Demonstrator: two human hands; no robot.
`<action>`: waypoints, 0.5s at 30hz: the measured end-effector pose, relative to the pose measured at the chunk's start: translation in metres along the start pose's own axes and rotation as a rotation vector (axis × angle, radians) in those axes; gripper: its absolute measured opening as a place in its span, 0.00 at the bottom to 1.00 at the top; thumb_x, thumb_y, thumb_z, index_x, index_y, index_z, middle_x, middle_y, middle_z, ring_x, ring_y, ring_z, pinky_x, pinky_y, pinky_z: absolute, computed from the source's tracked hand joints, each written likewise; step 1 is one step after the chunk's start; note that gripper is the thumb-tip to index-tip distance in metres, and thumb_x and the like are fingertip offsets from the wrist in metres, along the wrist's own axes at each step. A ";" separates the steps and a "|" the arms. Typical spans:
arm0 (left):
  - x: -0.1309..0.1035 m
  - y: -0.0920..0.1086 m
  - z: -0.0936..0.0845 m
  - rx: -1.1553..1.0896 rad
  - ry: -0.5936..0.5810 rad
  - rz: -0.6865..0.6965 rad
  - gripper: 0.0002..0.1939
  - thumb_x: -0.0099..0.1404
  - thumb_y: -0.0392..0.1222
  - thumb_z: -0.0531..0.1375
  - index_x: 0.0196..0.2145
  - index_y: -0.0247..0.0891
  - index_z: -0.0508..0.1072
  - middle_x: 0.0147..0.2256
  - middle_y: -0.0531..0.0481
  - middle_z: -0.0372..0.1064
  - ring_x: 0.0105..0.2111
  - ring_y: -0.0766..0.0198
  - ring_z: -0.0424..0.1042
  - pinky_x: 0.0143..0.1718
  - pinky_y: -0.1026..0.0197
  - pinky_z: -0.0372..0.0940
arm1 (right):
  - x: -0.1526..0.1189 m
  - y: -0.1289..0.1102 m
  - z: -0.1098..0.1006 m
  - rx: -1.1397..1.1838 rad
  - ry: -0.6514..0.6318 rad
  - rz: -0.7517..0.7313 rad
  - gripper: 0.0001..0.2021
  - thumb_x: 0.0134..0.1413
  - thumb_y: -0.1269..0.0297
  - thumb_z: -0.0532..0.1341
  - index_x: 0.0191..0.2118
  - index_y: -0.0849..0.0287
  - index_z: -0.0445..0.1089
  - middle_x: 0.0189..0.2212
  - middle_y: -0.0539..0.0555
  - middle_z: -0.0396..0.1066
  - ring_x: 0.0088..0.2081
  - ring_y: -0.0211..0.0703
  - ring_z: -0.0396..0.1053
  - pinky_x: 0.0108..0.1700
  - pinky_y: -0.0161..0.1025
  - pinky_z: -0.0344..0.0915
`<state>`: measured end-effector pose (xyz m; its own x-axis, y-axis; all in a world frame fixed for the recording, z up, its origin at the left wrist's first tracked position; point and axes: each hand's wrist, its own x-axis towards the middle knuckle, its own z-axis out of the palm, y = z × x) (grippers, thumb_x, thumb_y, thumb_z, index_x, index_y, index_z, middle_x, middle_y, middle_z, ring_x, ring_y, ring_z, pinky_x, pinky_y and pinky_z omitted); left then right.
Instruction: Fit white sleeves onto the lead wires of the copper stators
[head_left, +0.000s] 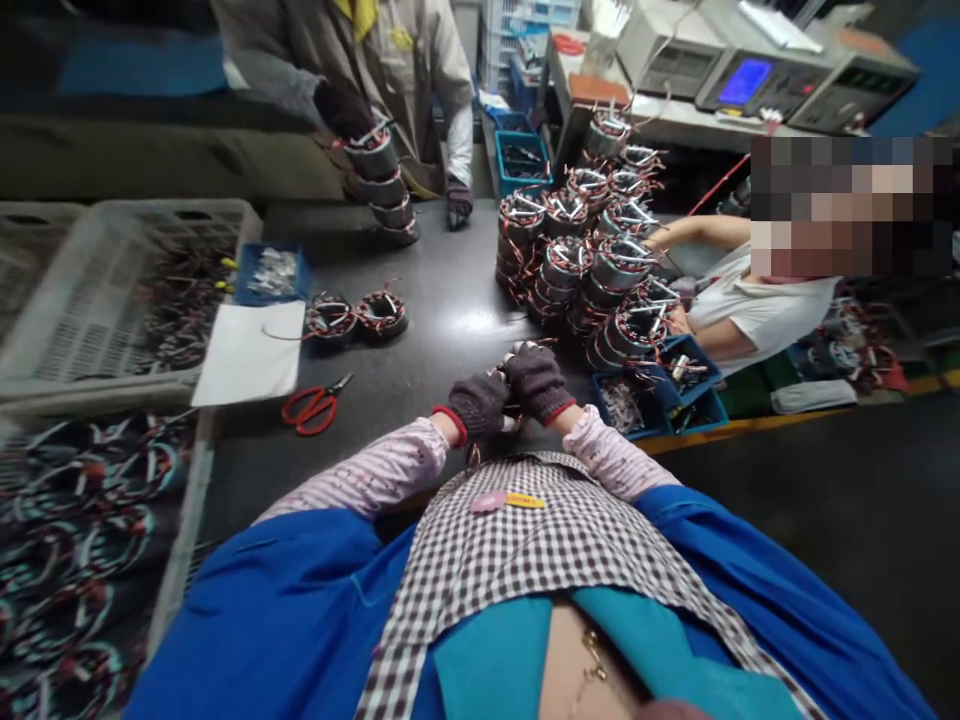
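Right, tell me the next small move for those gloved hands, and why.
Probably steady the piece with the left hand while the right hand works at it: both hands meet closely over it, mostly hiding it. The scissors lie apart from them on the table, so no cut seems due.

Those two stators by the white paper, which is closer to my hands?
The right-hand stator; the left-hand stator sits farther away, beside the white paper.
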<state>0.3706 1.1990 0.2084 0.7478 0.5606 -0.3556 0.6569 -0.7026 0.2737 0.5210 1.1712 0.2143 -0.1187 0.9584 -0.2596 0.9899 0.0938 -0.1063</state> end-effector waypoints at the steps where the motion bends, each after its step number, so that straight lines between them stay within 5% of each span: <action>1: -0.001 0.001 0.001 -0.010 0.004 -0.016 0.31 0.71 0.51 0.74 0.66 0.35 0.83 0.63 0.31 0.80 0.60 0.40 0.82 0.62 0.49 0.76 | 0.004 -0.001 0.003 -0.002 -0.001 0.015 0.20 0.83 0.63 0.55 0.58 0.70 0.82 0.58 0.75 0.78 0.58 0.63 0.71 0.58 0.49 0.63; 6: 0.001 0.005 0.001 0.009 -0.003 -0.059 0.31 0.72 0.53 0.72 0.65 0.30 0.84 0.60 0.28 0.81 0.59 0.38 0.82 0.61 0.49 0.75 | 0.016 0.007 0.012 0.038 0.007 0.044 0.19 0.79 0.66 0.59 0.59 0.75 0.82 0.58 0.78 0.78 0.56 0.62 0.73 0.57 0.50 0.65; 11: 0.003 0.012 0.001 0.023 -0.006 -0.067 0.27 0.79 0.56 0.65 0.60 0.31 0.87 0.57 0.30 0.83 0.58 0.39 0.82 0.60 0.50 0.74 | 0.005 0.021 0.012 0.177 0.062 0.069 0.17 0.78 0.63 0.62 0.58 0.68 0.83 0.58 0.70 0.79 0.57 0.57 0.74 0.58 0.45 0.66; 15: -0.016 0.009 0.004 0.026 0.053 -0.076 0.24 0.81 0.49 0.65 0.67 0.36 0.84 0.67 0.35 0.79 0.64 0.43 0.79 0.64 0.52 0.72 | -0.006 0.011 0.004 0.122 0.023 0.075 0.20 0.83 0.64 0.57 0.61 0.73 0.82 0.60 0.75 0.78 0.58 0.59 0.73 0.58 0.47 0.65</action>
<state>0.3644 1.1823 0.2126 0.7002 0.6351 -0.3262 0.7100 -0.6677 0.2238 0.5322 1.1653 0.2109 -0.0415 0.9675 -0.2496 0.9789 -0.0106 -0.2038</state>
